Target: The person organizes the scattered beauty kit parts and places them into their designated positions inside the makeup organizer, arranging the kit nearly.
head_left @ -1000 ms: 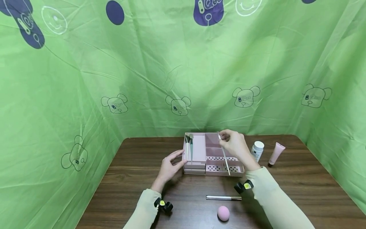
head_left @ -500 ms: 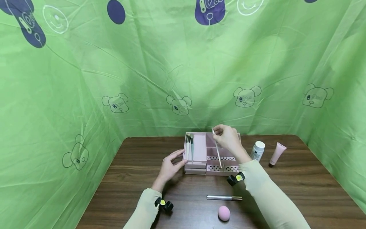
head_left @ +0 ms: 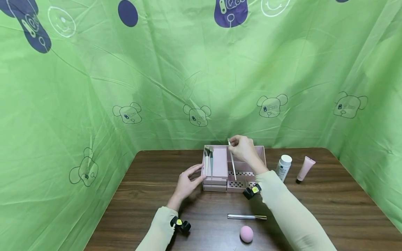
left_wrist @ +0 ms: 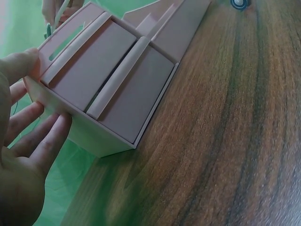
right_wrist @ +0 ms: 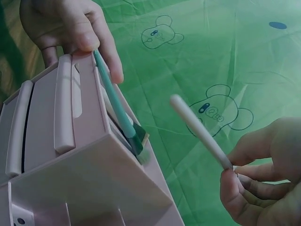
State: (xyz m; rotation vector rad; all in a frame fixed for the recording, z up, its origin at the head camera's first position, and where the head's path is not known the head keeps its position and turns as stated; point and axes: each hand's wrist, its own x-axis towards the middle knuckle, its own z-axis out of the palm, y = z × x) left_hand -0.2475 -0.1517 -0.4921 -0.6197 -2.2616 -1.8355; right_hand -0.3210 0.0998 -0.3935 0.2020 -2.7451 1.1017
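Note:
My right hand pinches a white-handled makeup brush near its upper end, which the fingers partly hide. The handle slants down over the organizer's middle, left of the open compartments. My left hand rests on the left side of the pink makeup organizer, thumb at the front top corner, fingers fairly straight along the side wall. In the organizer's top left tray lie a white-handled brush and a green brush, side by side.
A silver tube and a pink makeup sponge lie in front of the organizer on the wooden table. To its right stand a white bottle and a pink squeeze tube. Green cloth hangs behind.
My right hand has carried the brush leftward, from over the right compartments to close beside the left tray. The left hand has stayed at the organizer's side.

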